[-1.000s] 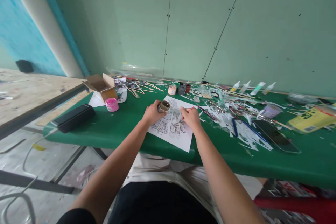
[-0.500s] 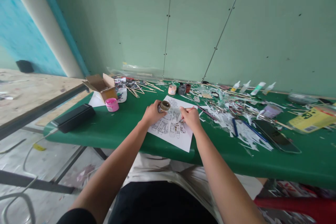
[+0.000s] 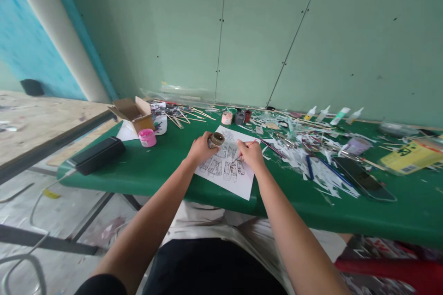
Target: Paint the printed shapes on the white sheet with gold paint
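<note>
A small open jar of brownish paint (image 3: 218,139) is gripped in my left hand (image 3: 200,148), held over the upper left part of a white paper sheet (image 3: 240,187). My right hand (image 3: 252,154) is closed round a thin paintbrush (image 3: 237,157) with a reddish handle, its tip down at the sheet. Black line drawings of patterned, bottle-like shapes cover the sheet, and a few at the right carry brown patches. My hands hide parts of the drawing. Whether the bristles touch the paper is too small to tell.
Paint jars (image 3: 227,118) stand behind the sheet. Paper scraps (image 3: 327,179), brushes and a phone (image 3: 363,179) lie to the right on the green table (image 3: 166,173). At left are a pink jar (image 3: 147,138), a cardboard box (image 3: 138,120) and a black speaker-like block (image 3: 98,154).
The brush in my right hand has shifted very slightly over the drawing. My left hand and the jar have stayed in place.
</note>
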Tool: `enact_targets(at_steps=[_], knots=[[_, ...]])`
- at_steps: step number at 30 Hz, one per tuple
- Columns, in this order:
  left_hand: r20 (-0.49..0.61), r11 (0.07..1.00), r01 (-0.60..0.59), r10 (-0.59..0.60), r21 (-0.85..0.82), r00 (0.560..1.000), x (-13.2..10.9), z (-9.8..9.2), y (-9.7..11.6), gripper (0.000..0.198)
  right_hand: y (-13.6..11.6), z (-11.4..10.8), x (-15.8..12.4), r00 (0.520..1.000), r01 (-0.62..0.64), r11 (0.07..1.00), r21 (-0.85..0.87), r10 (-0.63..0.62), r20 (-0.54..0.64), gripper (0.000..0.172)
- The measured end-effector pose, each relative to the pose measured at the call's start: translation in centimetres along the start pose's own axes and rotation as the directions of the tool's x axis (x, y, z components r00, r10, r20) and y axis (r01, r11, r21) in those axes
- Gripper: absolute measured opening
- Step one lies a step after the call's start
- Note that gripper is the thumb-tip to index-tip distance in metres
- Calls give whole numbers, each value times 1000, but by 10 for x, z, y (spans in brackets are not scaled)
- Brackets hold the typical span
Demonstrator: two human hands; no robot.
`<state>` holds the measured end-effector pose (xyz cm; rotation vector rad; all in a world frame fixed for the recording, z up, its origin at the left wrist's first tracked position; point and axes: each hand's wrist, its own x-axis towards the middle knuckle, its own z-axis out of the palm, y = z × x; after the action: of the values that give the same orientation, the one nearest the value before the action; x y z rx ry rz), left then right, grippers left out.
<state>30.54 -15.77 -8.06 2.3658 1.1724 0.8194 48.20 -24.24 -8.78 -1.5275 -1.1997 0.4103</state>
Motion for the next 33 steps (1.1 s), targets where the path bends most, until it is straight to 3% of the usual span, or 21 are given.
enact_targets(at_steps=[12, 23, 27, 33], knots=[[-9, 1000, 2, -2, -1, 1000, 0, 0, 0, 46, 0, 0, 0, 1000, -5, 998, -58, 5, -11, 50], [9, 1000, 12, -12, -3, 1000, -1, -1, 2, 45, 1, 0, 0, 999, 23, 1000, -2, -23, -27, 50], [-9, 999, -24, 23, -24, 1000, -1, -2, 2, 49, 4, -1, 3, 996, 6, 976, 217, 14, -89, 53], [-34, 988, -140, 138, -69, 990, 0, -1, 1, 54, 0, -1, 6, 997, 2, 806, 592, 42, -61, 53]])
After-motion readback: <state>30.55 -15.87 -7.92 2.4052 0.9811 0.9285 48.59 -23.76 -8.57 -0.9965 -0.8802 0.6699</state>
